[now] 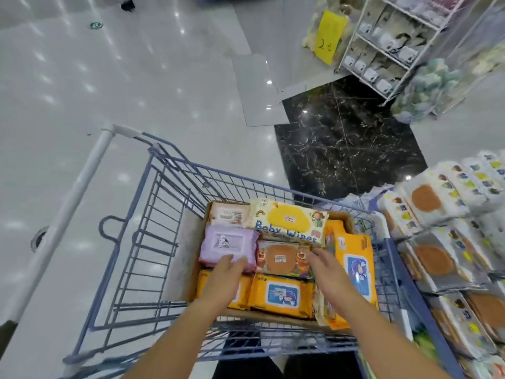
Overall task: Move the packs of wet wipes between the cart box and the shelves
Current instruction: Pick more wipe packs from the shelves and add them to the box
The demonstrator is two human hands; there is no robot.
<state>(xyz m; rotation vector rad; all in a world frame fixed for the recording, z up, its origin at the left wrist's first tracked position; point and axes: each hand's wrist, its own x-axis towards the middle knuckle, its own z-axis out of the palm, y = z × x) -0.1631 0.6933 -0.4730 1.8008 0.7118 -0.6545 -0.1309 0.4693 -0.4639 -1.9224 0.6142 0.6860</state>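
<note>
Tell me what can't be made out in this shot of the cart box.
Head view: price sticker on brown-lid pack, too small.
Head view: lower packs in box, under Baby Wipes pack.
Head view: shelf packs, cut by right edge.
Head view: left hand's grip on purple pack, blurred.

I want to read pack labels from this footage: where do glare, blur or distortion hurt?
Head view: ceiling lights glare as white spots on the glossy floor; wide-angle distortion makes the wire rack at top right lean, and it is smeared, as are the shelf packs at the right edge; the Baby Wipes pack reads clearly; left hand and right hand look slightly soft.
</note>
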